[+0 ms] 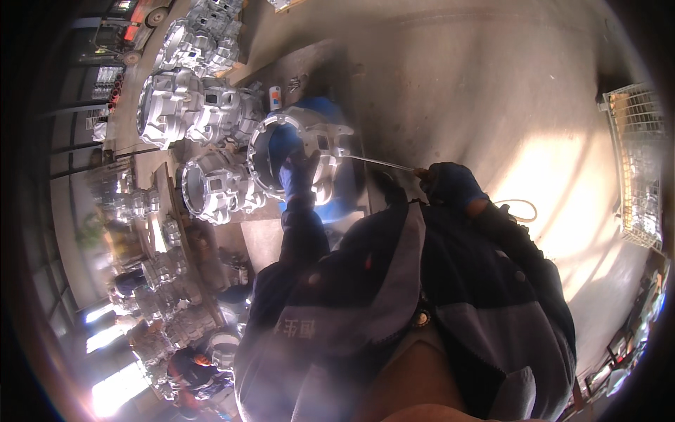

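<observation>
A silvery cast metal housing (pixel 327 133) with a wide round flanged opening rests on a blue drum-like support (pixel 346 200) in front of me. My left hand (pixel 292 160), in a blue glove, grips the housing by its round opening; some of its fingers are hidden. My right hand (pixel 450 184), also gloved in blue, is closed around the handle end of a long thin metal rod (pixel 380 163). From there the rod runs left to the housing's right side, where its tip meets or lies close to the metal. The exact contact is too small to tell.
More cast housings (pixel 169 105) stand close on the left, one (pixel 214 186) beside the support. A small white-and-orange container (pixel 275 98) is behind the work. Wire cage (pixel 636 169) stands far right. A looped hose or cord (pixel 520 209) lies past my right arm. Another person (pixel 197 373) is at lower left.
</observation>
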Demonstrator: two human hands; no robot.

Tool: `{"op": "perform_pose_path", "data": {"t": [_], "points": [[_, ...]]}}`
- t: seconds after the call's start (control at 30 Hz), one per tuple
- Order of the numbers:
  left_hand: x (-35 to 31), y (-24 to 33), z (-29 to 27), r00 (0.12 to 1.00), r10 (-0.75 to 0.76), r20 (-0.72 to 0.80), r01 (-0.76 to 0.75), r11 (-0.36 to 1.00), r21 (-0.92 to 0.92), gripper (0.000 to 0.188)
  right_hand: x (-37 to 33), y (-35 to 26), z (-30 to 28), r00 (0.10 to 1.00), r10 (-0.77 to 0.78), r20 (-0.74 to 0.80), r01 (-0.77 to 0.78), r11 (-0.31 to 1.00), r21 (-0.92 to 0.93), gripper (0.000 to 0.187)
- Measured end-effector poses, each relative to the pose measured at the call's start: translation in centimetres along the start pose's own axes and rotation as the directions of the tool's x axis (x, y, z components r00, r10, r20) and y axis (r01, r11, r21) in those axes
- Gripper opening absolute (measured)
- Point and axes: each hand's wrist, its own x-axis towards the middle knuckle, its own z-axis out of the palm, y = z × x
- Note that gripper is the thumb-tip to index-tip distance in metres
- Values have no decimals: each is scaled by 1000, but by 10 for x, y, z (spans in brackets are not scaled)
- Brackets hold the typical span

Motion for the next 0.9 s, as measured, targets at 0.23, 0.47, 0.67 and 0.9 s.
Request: {"op": "perform_pose_path", "data": {"t": [0.23, 0.47, 0.67, 0.9], "points": [[-19, -31, 22, 992, -82, 91, 71, 990, 119, 58, 55, 21, 24, 950, -307, 58, 281, 920, 273, 32], [-13, -28, 20, 992, -90, 93, 80, 991, 111, 48, 53, -5, 10, 967, -224, 122, 148, 881, 449, 34], [-6, -25, 18, 959, -202, 201, 173, 973, 151, 61, 74, 16, 40, 946, -325, -22, 297, 833, 467, 27], [-11, -18, 15, 971, -182, 155, 163, 979, 126, 62, 70, 38, 44, 767, -629, -131, 624, 777, -77, 19]]}}
